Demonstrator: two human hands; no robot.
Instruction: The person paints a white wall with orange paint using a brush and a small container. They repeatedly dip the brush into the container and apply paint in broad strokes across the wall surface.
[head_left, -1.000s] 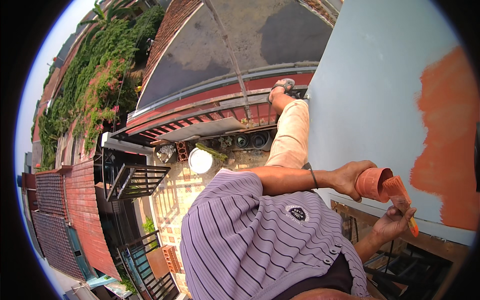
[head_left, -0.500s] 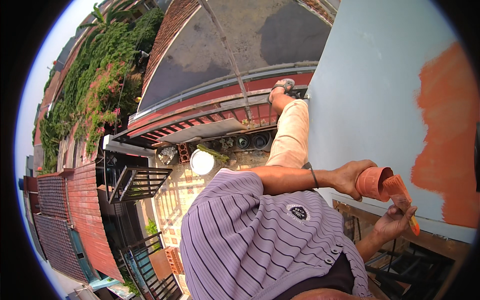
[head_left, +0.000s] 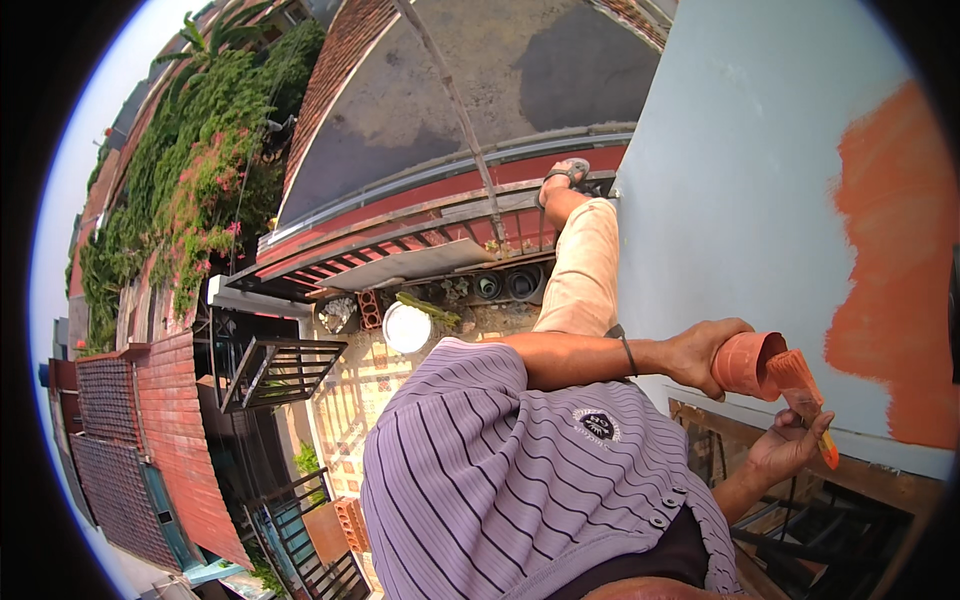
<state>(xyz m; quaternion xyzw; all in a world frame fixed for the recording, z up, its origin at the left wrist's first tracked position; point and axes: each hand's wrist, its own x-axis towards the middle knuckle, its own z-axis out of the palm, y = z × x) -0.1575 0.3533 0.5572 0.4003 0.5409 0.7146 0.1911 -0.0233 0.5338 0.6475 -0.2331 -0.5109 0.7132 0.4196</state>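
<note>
My left hand (head_left: 705,358) is wrapped round a small orange-stained cup (head_left: 745,366), tipped so that its mouth faces right. In my right hand (head_left: 782,448), just below, is a paintbrush (head_left: 795,375), pinched near its metal collar. Its bristles are coated in orange paint and lie at the cup's rim, and its yellow-orange handle points down. The cup's inside is mostly out of sight. Beside both hands rises a pale blue-grey wall (head_left: 725,190), with a rough-edged patch of orange paint (head_left: 890,270) on its right part.
My foot (head_left: 565,175) rests on a dark metal railing (head_left: 410,225) by the wall. Far below are a tiled floor (head_left: 345,420), a white bucket (head_left: 407,328) and black pots (head_left: 522,284). Dark framework (head_left: 830,530) lies beneath my right hand. Red roofing (head_left: 195,440) stands at left.
The view has shifted very slightly. Both hands, the cup and the paintbrush keep practically the same places.
</note>
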